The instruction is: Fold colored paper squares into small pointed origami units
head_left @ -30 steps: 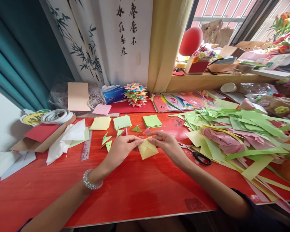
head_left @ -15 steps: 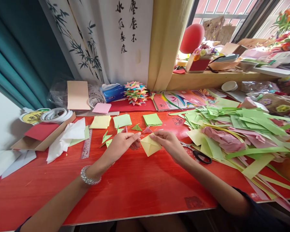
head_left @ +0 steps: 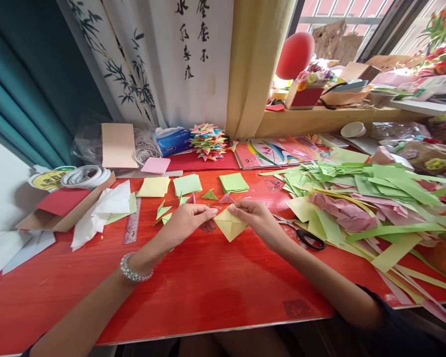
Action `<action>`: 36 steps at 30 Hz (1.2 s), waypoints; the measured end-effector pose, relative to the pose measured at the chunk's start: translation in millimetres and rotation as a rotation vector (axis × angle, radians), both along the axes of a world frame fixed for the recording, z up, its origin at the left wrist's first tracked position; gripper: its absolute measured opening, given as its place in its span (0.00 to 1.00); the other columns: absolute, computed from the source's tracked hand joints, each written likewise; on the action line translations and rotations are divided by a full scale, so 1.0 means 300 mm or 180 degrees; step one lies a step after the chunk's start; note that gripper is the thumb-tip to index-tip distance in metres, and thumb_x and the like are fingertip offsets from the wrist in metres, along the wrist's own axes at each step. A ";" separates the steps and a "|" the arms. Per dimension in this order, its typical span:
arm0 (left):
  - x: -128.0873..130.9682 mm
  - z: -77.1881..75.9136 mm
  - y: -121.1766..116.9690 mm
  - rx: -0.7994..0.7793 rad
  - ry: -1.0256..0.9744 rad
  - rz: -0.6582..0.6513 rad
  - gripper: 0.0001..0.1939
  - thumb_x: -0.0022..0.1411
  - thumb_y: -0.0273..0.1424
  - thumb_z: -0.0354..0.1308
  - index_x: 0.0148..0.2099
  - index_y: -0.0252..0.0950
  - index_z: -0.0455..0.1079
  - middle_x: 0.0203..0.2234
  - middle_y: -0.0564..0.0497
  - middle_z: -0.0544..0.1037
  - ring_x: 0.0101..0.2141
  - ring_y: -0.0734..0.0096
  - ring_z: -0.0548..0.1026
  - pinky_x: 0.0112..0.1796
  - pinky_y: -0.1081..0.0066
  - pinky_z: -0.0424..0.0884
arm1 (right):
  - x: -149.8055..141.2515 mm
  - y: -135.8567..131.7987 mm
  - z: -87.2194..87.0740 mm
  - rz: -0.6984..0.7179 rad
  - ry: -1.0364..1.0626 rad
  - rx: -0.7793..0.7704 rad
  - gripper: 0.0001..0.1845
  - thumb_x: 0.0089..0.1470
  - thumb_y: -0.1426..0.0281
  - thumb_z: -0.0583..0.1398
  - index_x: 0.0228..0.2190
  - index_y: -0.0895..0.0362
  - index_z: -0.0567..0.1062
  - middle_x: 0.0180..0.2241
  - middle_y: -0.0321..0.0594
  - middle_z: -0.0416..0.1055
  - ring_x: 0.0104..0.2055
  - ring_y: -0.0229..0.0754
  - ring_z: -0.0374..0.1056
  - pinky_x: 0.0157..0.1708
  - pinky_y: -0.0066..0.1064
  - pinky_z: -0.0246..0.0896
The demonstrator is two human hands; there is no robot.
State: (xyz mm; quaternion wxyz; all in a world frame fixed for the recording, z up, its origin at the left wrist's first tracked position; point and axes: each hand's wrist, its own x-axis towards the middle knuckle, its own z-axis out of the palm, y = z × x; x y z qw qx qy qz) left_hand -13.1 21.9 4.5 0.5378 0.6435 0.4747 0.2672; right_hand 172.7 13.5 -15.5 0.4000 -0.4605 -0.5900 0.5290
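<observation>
A creased square of yellow origami paper (head_left: 230, 229) is held up over the table, one corner pointing down toward me. My right hand (head_left: 259, 219) pinches its upper right part between thumb and fingers. At the left corner, my left hand (head_left: 189, 221) is closed, thumb against fingers, gripping the paper's edge. Just beyond my hands lie small folded pieces: a green one (head_left: 210, 195), a pink one (head_left: 226, 198), and light green ones (head_left: 162, 210) left of my left hand. Behind them are stacks of yellow (head_left: 153, 187), pale green (head_left: 188, 185) and brighter green (head_left: 234, 183) paper squares.
Scissors (head_left: 309, 239) with black handles lie right of my right hand, beside a heap of paper strips (head_left: 360, 191). A ruler (head_left: 132, 221), white tissue (head_left: 104, 208) and a cardboard tray (head_left: 33, 223) are on the left. A multicoloured paper model (head_left: 208, 142) stands at the back.
The yellow paper has tilted slightly and shifted a little left between my fingers. Both hands keep nearly the same place and grip.
</observation>
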 end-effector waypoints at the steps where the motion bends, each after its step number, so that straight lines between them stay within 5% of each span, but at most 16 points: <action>1: 0.001 0.000 -0.001 0.0004 -0.0006 -0.0026 0.13 0.53 0.40 0.56 0.30 0.34 0.72 0.23 0.49 0.76 0.27 0.69 0.74 0.32 0.70 0.71 | -0.001 -0.001 -0.001 0.0014 -0.0025 0.0031 0.16 0.48 0.58 0.58 0.26 0.59 0.72 0.24 0.36 0.67 0.25 0.36 0.61 0.24 0.26 0.53; 5: 0.006 -0.010 -0.008 0.0022 -0.0092 -0.0003 0.11 0.51 0.38 0.59 0.29 0.35 0.72 0.22 0.51 0.75 0.26 0.71 0.73 0.32 0.71 0.70 | -0.005 -0.005 0.006 0.0064 0.0117 -0.0004 0.15 0.48 0.58 0.58 0.26 0.59 0.73 0.24 0.36 0.68 0.26 0.35 0.62 0.24 0.25 0.55; 11: 0.009 -0.029 -0.013 0.0092 -0.0563 0.0662 0.11 0.51 0.37 0.58 0.29 0.33 0.70 0.22 0.51 0.73 0.25 0.72 0.71 0.32 0.70 0.70 | 0.000 -0.002 0.031 0.0325 0.0670 -0.0445 0.16 0.46 0.60 0.60 0.32 0.60 0.75 0.29 0.39 0.72 0.30 0.38 0.68 0.34 0.31 0.66; 26: 0.021 -0.021 -0.026 0.0130 -0.0811 0.0437 0.09 0.53 0.32 0.58 0.37 0.34 0.70 0.32 0.51 0.75 0.30 0.74 0.71 0.34 0.72 0.69 | -0.002 -0.003 0.021 0.0273 0.0683 -0.0436 0.12 0.46 0.64 0.61 0.28 0.61 0.76 0.26 0.38 0.72 0.28 0.37 0.68 0.33 0.31 0.66; 36: 0.022 -0.020 -0.032 0.0088 -0.1345 0.0565 0.06 0.54 0.30 0.56 0.34 0.36 0.74 0.33 0.50 0.76 0.34 0.71 0.73 0.40 0.68 0.71 | 0.006 -0.002 0.009 0.0346 0.1403 -0.0530 0.11 0.49 0.72 0.57 0.36 0.56 0.77 0.32 0.39 0.74 0.34 0.37 0.70 0.39 0.31 0.66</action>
